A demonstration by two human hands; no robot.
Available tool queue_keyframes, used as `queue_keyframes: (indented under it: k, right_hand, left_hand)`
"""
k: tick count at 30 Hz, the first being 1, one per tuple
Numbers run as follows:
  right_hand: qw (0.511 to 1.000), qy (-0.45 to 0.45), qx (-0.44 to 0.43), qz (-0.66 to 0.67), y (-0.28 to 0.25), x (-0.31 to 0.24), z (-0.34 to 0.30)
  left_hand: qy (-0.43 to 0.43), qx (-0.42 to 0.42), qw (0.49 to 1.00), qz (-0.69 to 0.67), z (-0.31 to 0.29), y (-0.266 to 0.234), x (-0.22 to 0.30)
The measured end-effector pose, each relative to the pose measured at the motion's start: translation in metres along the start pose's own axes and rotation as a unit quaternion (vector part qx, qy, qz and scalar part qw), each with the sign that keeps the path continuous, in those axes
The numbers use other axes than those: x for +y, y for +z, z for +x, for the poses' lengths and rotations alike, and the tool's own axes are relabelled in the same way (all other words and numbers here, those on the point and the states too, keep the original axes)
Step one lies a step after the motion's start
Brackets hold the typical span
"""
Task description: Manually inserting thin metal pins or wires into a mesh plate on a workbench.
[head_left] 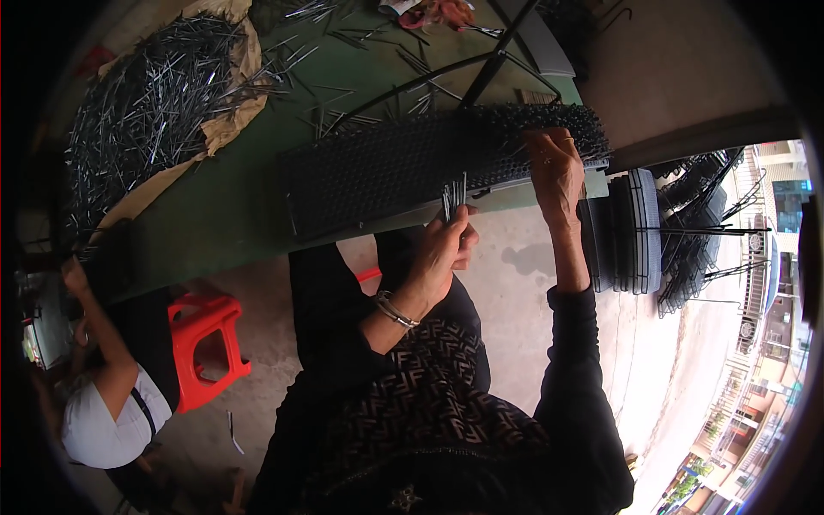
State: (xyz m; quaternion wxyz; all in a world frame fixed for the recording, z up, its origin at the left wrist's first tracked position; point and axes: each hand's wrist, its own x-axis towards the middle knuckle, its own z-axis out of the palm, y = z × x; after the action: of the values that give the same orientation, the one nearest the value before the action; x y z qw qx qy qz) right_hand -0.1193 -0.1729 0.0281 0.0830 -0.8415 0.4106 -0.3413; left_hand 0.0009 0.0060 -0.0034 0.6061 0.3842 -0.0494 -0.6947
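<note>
My left hand (442, 249) is closed around a small bunch of thin metal rods (453, 199), which stick up above the thumb and fingers. It is just in front of the near edge of a long black perforated panel (369, 172) on the table. My right hand (556, 172) reaches to the panel's right part, its fingers pinched together against the surface. Whatever the pinch holds is hidden by the fingers. Dense dark stubby pieces (549, 120) stand up from the panel's far side and right end.
A heap of dark rods (154, 103) lies on brown paper (249, 51) on the green table (206, 202); loose rods are scattered beyond the panel. Black bars cross above it. At left, a co-worker (107, 412) is near a red stool (206, 348). Stacked black racks (635, 232) stand right.
</note>
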Motion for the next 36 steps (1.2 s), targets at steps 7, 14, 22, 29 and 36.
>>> queue_keyframes:
  k: [7, 14, 22, 29, 36]
  right_hand:
    - [0.995, -0.037, 0.030, -0.093, 0.005, -0.003, -0.004]
    - [0.980, -0.051, 0.055, -0.183, 0.012, -0.009, -0.004]
    - [0.835, 0.175, -0.320, 0.413, -0.014, -0.037, -0.024]
    - [0.845, 0.193, -0.376, 0.329, -0.023, -0.032, -0.028]
    - [0.827, 0.266, -0.289, 0.402, -0.030, -0.042, -0.040]
  left_hand:
    - [0.016, 0.004, 0.999, 0.039, -0.005, 0.007, 0.003]
    - [0.033, -0.002, 0.997, 0.070, -0.008, 0.010, 0.009]
    - [0.033, -0.018, 0.993, 0.112, -0.007, 0.010, 0.007]
    - [0.036, -0.045, 0.990, 0.126, -0.008, 0.011, 0.003]
    - [0.036, -0.057, 0.986, 0.150, -0.007, 0.011, -0.001]
